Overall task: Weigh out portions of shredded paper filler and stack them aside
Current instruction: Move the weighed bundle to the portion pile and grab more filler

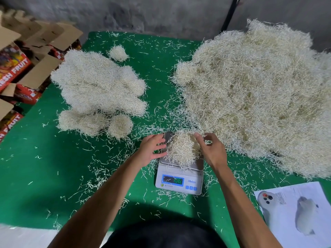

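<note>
Cupping the portion [182, 149] on the scale [179, 183] at lower center, left hand [152, 149] and right hand [213, 151] flank it, each grip released with fingers just touching. Risk: strands overhang the pan and could drag on the counter [44, 167], skewing the reading. Weighed stack [100, 90] upper left, bulk heap [259, 97] right crowding the scale; loose shreds everywhere.

We see even overhead light, our soft shadow at the bottom edge, wide-angle bending, slightly soft corners.

Both bare forearms reaching forward, left hand [151, 149] open with fingers spread, right hand [212, 151] loosely curled
</note>
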`<move>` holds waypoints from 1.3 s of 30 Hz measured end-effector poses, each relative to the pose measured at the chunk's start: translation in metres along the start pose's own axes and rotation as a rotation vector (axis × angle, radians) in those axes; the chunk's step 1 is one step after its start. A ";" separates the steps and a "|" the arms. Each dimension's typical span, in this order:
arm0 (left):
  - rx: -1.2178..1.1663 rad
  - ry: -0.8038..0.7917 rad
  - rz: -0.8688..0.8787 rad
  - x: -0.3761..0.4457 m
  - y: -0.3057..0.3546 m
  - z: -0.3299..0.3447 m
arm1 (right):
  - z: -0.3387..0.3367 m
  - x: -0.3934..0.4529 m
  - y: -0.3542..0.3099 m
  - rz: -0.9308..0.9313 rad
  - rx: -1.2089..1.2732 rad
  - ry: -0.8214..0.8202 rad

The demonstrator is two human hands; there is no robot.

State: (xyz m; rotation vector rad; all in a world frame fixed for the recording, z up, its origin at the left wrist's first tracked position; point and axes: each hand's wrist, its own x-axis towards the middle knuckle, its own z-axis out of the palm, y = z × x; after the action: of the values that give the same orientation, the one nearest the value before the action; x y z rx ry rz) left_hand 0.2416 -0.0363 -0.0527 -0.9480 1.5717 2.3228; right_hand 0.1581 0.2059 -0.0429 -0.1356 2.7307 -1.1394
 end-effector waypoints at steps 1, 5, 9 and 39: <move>-0.002 0.001 -0.007 -0.002 0.003 0.002 | 0.001 0.000 0.000 -0.004 -0.002 0.011; 0.064 -0.054 -0.134 -0.014 0.012 0.017 | 0.010 -0.001 -0.002 0.013 0.030 -0.013; -0.054 -0.233 -0.268 -0.024 0.019 0.049 | 0.044 -0.023 -0.033 -0.049 0.329 -0.283; -0.281 0.203 0.111 -0.018 0.122 -0.050 | 0.099 -0.003 -0.176 -0.717 -0.085 -0.522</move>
State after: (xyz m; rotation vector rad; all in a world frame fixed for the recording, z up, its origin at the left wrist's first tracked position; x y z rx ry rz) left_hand 0.2177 -0.1288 0.0396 -1.2213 1.4224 2.6497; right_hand 0.1831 0.0135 0.0148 -1.3006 2.2804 -0.9264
